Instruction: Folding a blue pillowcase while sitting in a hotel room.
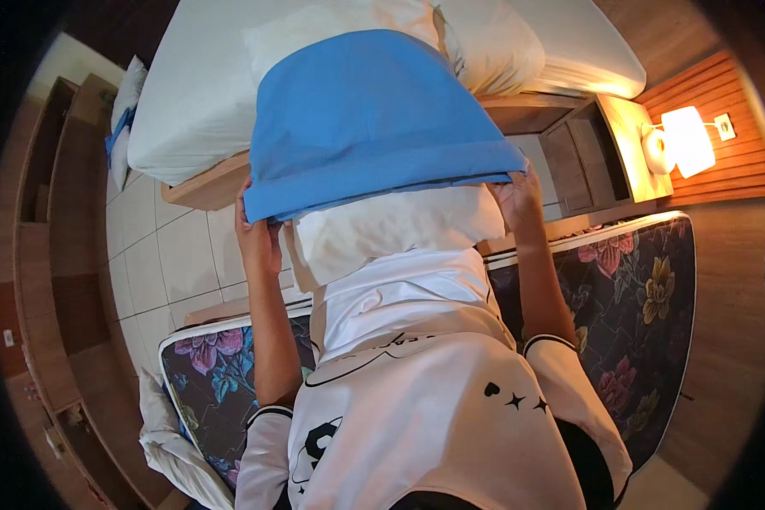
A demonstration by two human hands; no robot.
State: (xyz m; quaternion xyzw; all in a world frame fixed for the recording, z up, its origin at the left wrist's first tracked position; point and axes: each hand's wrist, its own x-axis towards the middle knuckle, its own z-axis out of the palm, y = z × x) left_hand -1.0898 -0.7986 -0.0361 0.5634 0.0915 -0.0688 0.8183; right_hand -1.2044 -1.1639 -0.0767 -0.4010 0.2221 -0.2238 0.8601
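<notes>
A blue pillowcase [370,115] covers most of a white pillow in front of me, its hemmed opening towards my body. The bare end of the white pillow [401,223] sticks out of that opening and rests against my shirt. My left hand [258,233] grips the left corner of the hem, with the fingertips partly hidden by the cloth. At the opposite corner, my right hand [516,194] pinches the hem between thumb and fingers. The far end of the pillowcase lies over or just above the bed; I cannot tell whether it touches.
Beyond the pillowcase is a bed with a white-sheeted mattress [185,108] and another pillow [503,51]. A lit lamp [685,140] stands on a wooden nightstand [631,146] at right. Around me is a dark floral mattress [637,319]. Wooden shelving [70,255] lines the left, beyond the tiled floor [178,255].
</notes>
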